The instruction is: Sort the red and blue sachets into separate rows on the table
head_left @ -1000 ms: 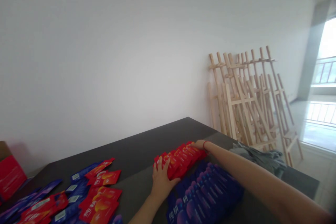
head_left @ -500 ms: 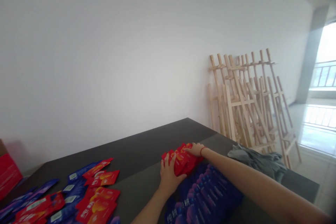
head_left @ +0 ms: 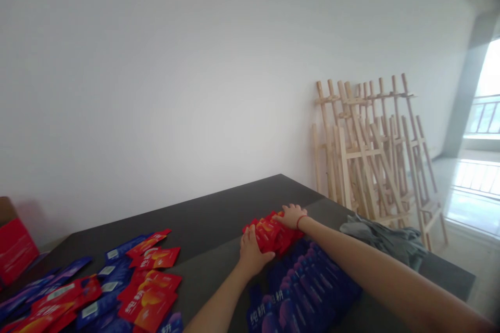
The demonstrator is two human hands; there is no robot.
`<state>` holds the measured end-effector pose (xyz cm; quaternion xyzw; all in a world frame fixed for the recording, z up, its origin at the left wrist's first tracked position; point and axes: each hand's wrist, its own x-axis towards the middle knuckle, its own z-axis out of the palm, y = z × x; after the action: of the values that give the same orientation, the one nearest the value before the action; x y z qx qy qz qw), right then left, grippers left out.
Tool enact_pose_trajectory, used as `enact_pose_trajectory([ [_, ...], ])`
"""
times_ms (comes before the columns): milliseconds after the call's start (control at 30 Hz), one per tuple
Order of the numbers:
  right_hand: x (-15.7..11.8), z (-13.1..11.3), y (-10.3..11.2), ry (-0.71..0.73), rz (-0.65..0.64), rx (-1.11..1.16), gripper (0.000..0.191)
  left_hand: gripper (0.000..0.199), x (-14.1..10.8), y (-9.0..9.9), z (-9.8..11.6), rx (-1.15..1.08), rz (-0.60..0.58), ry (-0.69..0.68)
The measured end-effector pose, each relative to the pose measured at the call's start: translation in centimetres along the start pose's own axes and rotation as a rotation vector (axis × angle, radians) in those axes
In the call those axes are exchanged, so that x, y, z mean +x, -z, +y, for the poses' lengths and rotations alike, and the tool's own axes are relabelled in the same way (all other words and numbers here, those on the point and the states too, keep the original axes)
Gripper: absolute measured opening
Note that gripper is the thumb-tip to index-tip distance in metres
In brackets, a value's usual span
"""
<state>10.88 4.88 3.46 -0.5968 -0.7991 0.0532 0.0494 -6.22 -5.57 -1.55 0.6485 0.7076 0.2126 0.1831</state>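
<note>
On the left of the tabletop [head_left: 207,218], loose red packets [head_left: 150,299] and loose blue packets [head_left: 121,271] lie mixed, ungathered. Rightward, the left hand [head_left: 252,259] and right hand [head_left: 292,216] hold a gathered, uneven red bunch [head_left: 265,235] between them, grip moderately wide, its long axis slanting away rightward. Nearer, an overlapping blue row [head_left: 308,281] lies collected, slanting similarly.

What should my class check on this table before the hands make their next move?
1. Left hand touching one end of the red row: ok.
2. Right hand at its other end: ok.
3. Blue packets overlapping in a row beside it: ok.
4. Packets at the left separated by colour: not ok, red and blue mixed.
5. Grey cloth clear of both hands: ok.
6. Red packets even beneath the fingers: cannot tell, covered.
</note>
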Motion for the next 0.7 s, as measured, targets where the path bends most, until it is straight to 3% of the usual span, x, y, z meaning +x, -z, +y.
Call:
enact_pose_trajectory([
  [133, -0.8, -2.4, -0.1, 0.213, -0.023, -0.029, 0.049, 0.103, 0.4, -0.4, -0.4, 0.007, 0.029, 0.031],
  [233, -2.1, -3.9, -0.7, 0.295, -0.039, -0.067, 0.037, 0.096, 0.2, -0.7, -0.7, 0.007, 0.062, 0.035],
  [467, -4.6, -5.1, -0.7, 0.264, -0.012, -0.109, 0.036, 0.085, -1.0, -0.8, -1.0, -0.016, 0.114, -0.015],
  [567, -4.7, -5.8, -0.4, 0.244, -0.055, -0.115, 0.028, 0.087, -0.5, -0.8, -0.6, -0.038, 0.13, 0.035],
  [700, -3.9, -6.3, 0.0, 0.218, -0.103, -0.128, 0.03, 0.087, 0.8, -0.4, -0.1, -0.061, 0.085, 0.123],
])
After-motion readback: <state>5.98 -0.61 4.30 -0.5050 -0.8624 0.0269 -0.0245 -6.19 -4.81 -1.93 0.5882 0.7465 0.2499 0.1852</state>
